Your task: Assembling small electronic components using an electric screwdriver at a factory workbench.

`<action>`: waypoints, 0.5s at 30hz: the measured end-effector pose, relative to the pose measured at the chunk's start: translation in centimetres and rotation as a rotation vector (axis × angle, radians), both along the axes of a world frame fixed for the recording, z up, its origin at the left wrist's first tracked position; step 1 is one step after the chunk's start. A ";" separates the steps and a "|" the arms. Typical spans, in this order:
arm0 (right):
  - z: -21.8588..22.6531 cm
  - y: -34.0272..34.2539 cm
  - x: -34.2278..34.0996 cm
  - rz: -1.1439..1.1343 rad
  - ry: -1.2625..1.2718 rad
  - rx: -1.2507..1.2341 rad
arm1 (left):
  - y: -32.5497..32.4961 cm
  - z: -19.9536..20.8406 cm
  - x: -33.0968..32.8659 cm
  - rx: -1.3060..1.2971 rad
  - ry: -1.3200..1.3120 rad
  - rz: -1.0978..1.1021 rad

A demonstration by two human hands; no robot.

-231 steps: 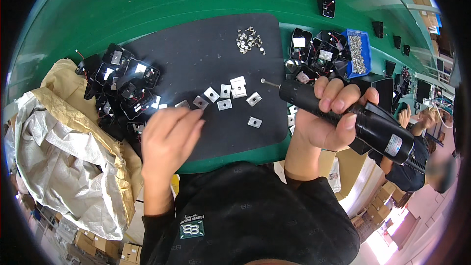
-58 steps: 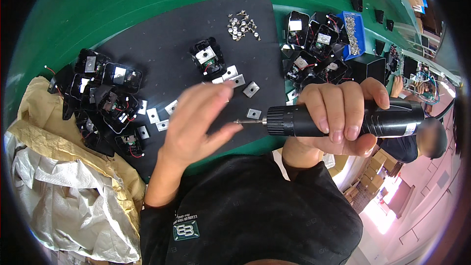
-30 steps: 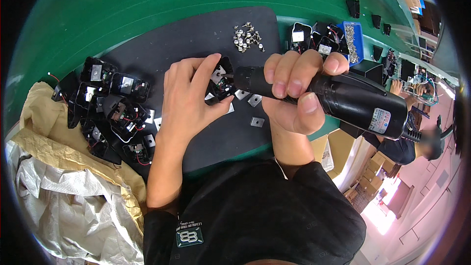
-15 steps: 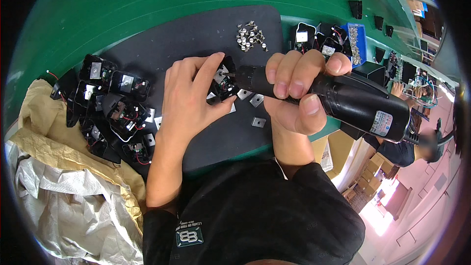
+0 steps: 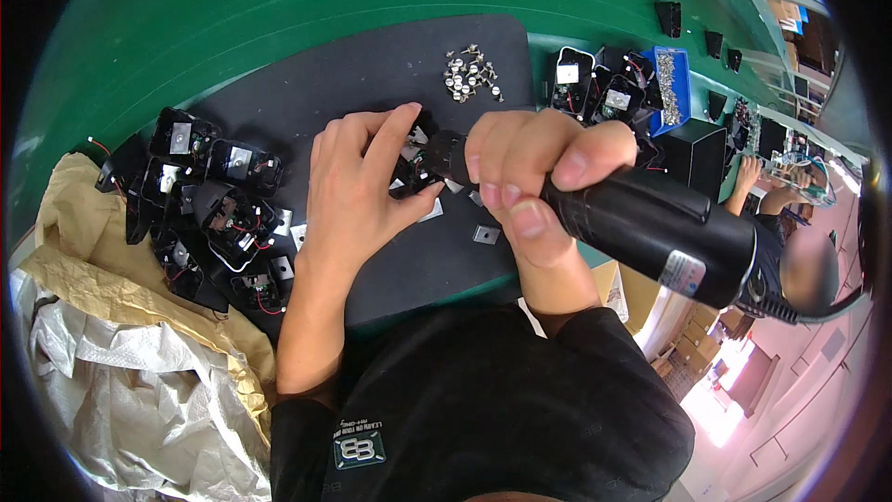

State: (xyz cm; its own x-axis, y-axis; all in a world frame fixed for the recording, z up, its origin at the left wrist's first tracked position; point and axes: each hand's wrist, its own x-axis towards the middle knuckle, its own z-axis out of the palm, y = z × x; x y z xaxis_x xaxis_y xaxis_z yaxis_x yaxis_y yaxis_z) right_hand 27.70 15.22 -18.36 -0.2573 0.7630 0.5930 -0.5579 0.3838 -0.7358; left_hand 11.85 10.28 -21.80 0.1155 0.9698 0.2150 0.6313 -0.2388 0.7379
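My left hand (image 5: 358,181) is closed round a small black housing (image 5: 409,172) with a circuit board and wires inside, holding it against the dark mat (image 5: 409,265). In my right hand (image 5: 544,177) is a black corded electric screwdriver (image 5: 664,237), slanting with its nose at the housing's right side. The nose and my fingers hide the bit's tip. A small metal plate with a hole (image 5: 485,234) lies beside my right wrist, and other plates are partly covered by my hands. A loose pile of screws (image 5: 471,74) rests on the mat beyond.
Several black housings (image 5: 240,163) with boards and red wires are heaped at the left, beside a tan and white sack (image 5: 139,363). More housings (image 5: 570,79) and a blue bin of screws (image 5: 671,84) stand at the right. A co-worker (image 5: 799,260) is at the far right.
The screwdriver has tipped, its rear end lower and nearer me, its nose closer to the housing. My right hand has shifted left with it. My left hand stays in place.
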 end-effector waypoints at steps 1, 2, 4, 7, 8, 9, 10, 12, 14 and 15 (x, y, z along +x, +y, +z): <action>-0.1 0.0 -0.2 -0.028 0.015 -0.006 | -0.1 -0.1 0.1 0.002 0.004 0.010; 0.0 -0.2 -0.3 -0.032 0.016 0.003 | -0.1 -0.1 0.1 0.010 0.005 0.006; 0.3 -0.7 -0.1 -0.085 -0.052 -0.114 | 0.1 -0.1 0.2 0.031 0.016 -0.010; -0.7 -0.2 -0.2 -0.053 0.041 -0.088 | 0.2 -0.2 0.3 0.043 0.057 -0.017; -0.6 0.2 0.2 -0.103 -0.037 -0.032 | 0.2 -0.1 0.6 0.041 0.046 -0.012; 0.0 0.1 0.1 -0.147 -0.041 -0.115 | 0.2 0.2 0.7 0.027 0.063 -0.012; 0.9 -0.2 0.2 -0.189 -0.038 -0.198 | 0.1 0.5 0.8 0.013 0.083 -0.009; 2.9 -0.6 1.7 -0.184 0.118 -0.322 | -0.1 1.0 0.9 -0.016 0.091 -0.010; 5.4 -1.1 3.5 -0.209 0.217 -0.456 | -0.2 1.1 1.1 -0.062 0.074 -0.002; 6.2 -1.3 4.8 -0.148 0.219 -0.515 | -0.2 1.2 1.4 -0.054 0.082 0.011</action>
